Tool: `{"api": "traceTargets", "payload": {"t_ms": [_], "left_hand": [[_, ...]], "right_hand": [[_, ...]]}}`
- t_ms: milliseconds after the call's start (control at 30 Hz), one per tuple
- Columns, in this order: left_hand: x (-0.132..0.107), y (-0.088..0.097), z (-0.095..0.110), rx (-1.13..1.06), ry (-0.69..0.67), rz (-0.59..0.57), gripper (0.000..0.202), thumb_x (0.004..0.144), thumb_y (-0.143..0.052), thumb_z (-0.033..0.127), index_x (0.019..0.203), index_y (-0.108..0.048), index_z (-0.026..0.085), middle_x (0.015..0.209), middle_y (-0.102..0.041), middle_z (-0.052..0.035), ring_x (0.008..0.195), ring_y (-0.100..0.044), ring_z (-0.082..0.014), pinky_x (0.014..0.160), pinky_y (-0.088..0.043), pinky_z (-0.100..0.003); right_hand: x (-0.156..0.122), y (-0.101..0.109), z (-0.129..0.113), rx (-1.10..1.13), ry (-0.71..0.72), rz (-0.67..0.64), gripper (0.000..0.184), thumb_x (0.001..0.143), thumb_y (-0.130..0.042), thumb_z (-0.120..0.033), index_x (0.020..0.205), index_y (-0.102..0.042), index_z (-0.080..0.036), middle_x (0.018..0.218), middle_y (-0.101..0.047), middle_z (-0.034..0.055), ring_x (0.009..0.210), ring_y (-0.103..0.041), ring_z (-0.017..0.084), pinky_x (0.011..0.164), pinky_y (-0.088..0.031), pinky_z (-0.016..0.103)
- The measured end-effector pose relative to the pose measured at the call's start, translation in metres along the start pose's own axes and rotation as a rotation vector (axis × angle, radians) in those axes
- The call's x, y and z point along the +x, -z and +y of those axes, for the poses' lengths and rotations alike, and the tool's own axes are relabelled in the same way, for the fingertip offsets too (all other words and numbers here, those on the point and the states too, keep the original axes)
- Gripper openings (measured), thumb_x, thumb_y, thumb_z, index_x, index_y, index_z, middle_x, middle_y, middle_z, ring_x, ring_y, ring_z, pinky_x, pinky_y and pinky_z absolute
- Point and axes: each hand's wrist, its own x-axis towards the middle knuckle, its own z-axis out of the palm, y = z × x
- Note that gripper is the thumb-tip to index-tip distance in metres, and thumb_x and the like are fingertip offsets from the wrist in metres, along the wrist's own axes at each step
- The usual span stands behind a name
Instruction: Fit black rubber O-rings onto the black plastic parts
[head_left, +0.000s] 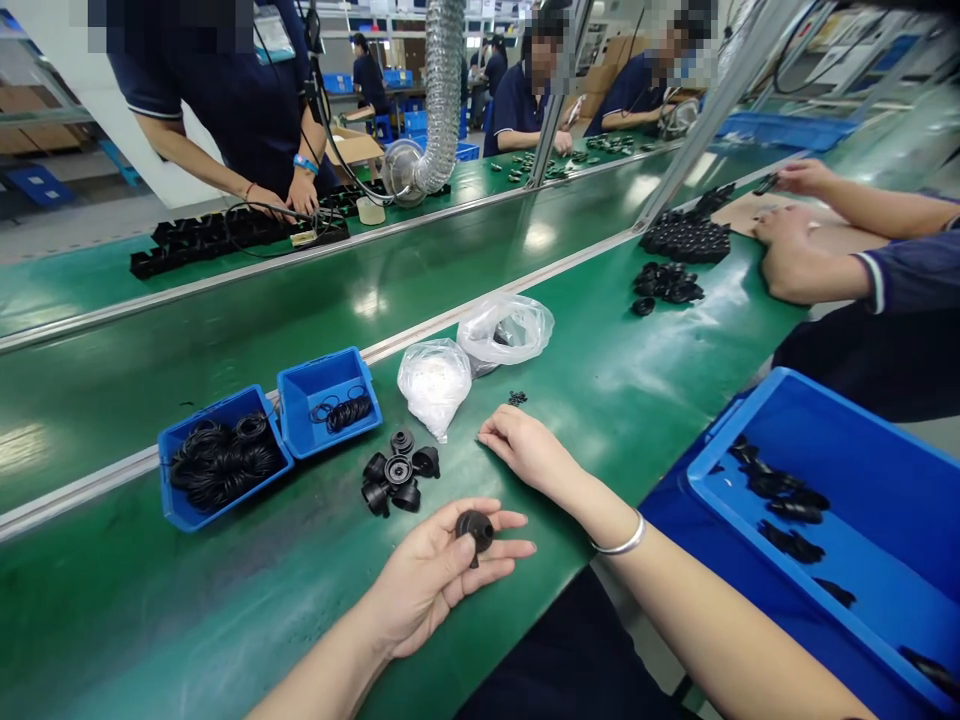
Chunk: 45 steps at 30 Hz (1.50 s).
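Head view: black rubber part [474, 530] rests on open left hand [427, 580].

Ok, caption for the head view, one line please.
Left hand cradles a black rubber cap over a green assembly-line belt.

The rubber part [475, 530] is black, the bin [825, 470] blue, the belt [150, 620] green, the bangle [618, 536] silver.

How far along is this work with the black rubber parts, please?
Done, it seems: some black rubber parts lie in the blue crate. In hand: one rubber part rests on the left hand. Left: a cluster of parts on the green belt, perhaps also the black rings in a small blue bin.
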Motion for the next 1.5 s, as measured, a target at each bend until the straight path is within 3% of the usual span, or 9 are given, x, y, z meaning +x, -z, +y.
{"api": "traceTargets", "payload": {"t_ms": [167, 400, 567, 767, 900, 1033, 1133, 1367, 1500], "left_hand": [[-0.001, 0.002, 0.000, -0.054, 0.035, 0.036, 0.036, 0.097, -0.051, 0.032, 0.127, -0.057, 0.013, 0.119, -0.065, -0.0154, 0.101, -0.070, -0.0213, 0.089, -0.054, -0.030], [0.001, 0.003, -0.002, -0.041, 0.020, 0.064, 0.036, 0.095, -0.054, 0.035, 0.124, -0.060, 0.014, 0.110, -0.065, -0.0123, 0.088, -0.069, -0.0165, 0.080, -0.056, -0.028], [0.004, 0.005, -0.006, 0.183, -0.116, 0.165, 0.027, 0.085, -0.070, 0.029, 0.109, -0.062, 0.019, 0.105, -0.061, -0.0043, 0.063, -0.059, -0.0050, 0.055, -0.047, -0.018], [0.006, 0.004, -0.010, 0.450, -0.090, 0.223, 0.031, 0.079, -0.074, 0.031, 0.102, -0.057, 0.017, 0.107, -0.067, -0.0075, 0.048, -0.060, -0.0042, 0.040, -0.035, -0.015], [0.007, 0.006, -0.014, 0.619, -0.138, 0.324, 0.033, 0.079, -0.073, 0.030, 0.105, -0.057, 0.020, 0.109, -0.067, -0.0060, 0.057, -0.065, -0.0082, 0.052, -0.048, -0.021], [0.008, 0.012, -0.015, 0.904, -0.225, 0.410, 0.038, 0.080, -0.071, 0.028, 0.115, -0.060, 0.023, 0.107, -0.067, -0.0055, 0.065, -0.064, -0.0126, 0.066, -0.053, -0.029], [0.008, 0.014, -0.014, 1.114, -0.267, 0.458, 0.036, 0.080, -0.069, 0.024, 0.115, -0.062, 0.025, 0.104, -0.067, -0.0042, 0.073, -0.063, -0.0158, 0.070, -0.053, -0.030], [0.007, 0.015, -0.018, 1.255, -0.363, 0.425, 0.045, 0.078, -0.060, 0.007, 0.120, -0.060, 0.022, 0.115, -0.064, -0.0062, 0.097, -0.063, -0.0199, 0.085, -0.054, -0.033], [0.007, 0.013, -0.019, 1.295, -0.361, 0.401, 0.049, 0.077, -0.057, 0.003, 0.123, -0.058, 0.021, 0.116, -0.065, -0.0061, 0.091, -0.064, -0.0183, 0.084, -0.056, -0.033]], "right_hand": [[-0.004, 0.001, -0.003, -0.002, 0.001, 0.013, 0.011, 0.093, -0.056, -0.014, 0.082, -0.059, -0.016, 0.084, -0.057, 0.0037, 0.076, -0.058, 0.016, 0.072, -0.048, 0.029], [-0.007, 0.008, -0.001, 0.018, 0.046, -0.006, 0.012, 0.094, -0.054, -0.016, 0.084, -0.061, -0.017, 0.083, -0.059, 0.0038, 0.076, -0.059, 0.016, 0.072, -0.050, 0.029], [-0.011, 0.009, 0.003, 0.029, 0.079, -0.014, 0.011, 0.094, -0.055, -0.017, 0.084, -0.061, -0.017, 0.083, -0.059, 0.0037, 0.075, -0.059, 0.016, 0.070, -0.050, 0.029], [-0.015, 0.004, 0.008, 0.050, 0.125, 0.002, 0.013, 0.095, -0.051, -0.018, 0.086, -0.060, -0.018, 0.085, -0.058, 0.0049, 0.077, -0.058, 0.017, 0.071, -0.050, 0.031], [-0.017, 0.006, 0.002, 0.059, 0.142, 0.027, 0.014, 0.096, -0.049, -0.019, 0.086, -0.059, -0.018, 0.084, -0.057, 0.0052, 0.074, -0.057, 0.017, 0.068, -0.048, 0.031], [-0.033, 0.013, -0.029, 0.158, 0.139, 0.091, 0.012, 0.097, -0.050, -0.019, 0.089, -0.060, -0.019, 0.081, -0.058, 0.0043, 0.074, -0.056, 0.016, 0.065, -0.047, 0.029], [-0.053, 0.010, -0.053, 0.239, 0.184, 0.050, 0.008, 0.095, -0.053, -0.016, 0.093, -0.060, -0.019, 0.083, -0.058, 0.0044, 0.077, -0.057, 0.016, 0.068, -0.049, 0.029], [-0.080, -0.015, -0.058, 0.044, 0.299, 0.054, 0.015, 0.093, -0.052, -0.007, 0.105, -0.058, -0.013, 0.090, -0.058, 0.0090, 0.081, -0.058, 0.017, 0.071, -0.053, 0.030], [-0.080, -0.014, -0.061, -0.080, 0.364, 0.062, 0.015, 0.093, -0.053, -0.007, 0.107, -0.058, -0.011, 0.089, -0.060, 0.0104, 0.080, -0.059, 0.019, 0.068, -0.054, 0.032]]}}
